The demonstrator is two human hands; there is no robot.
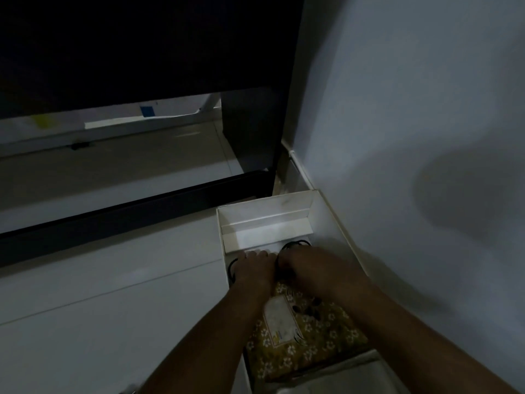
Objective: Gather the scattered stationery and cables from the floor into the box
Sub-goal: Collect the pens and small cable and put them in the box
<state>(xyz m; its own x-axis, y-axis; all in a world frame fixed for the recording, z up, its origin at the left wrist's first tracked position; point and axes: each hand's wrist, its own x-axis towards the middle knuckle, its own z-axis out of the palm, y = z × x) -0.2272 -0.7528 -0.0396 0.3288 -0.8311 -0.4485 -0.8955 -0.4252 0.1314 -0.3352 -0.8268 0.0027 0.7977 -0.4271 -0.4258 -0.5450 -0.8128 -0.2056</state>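
At lower centre of the frame, both hands sit inside the white box [326, 220]: the left hand [251, 268] and right hand [301, 265] press a black cable [294, 244] down. The cable is probably light, limp and springy — best gathered by its loops. Finger closure cannot be told.

I am getting a dim, grainy feed. The white box [267, 220] is catching the most light; above and left of it the dark furniture [142, 46] is reading nearly black. Right of the box, a soft shadow is falling across the wall [426, 81]. Edges are bending.
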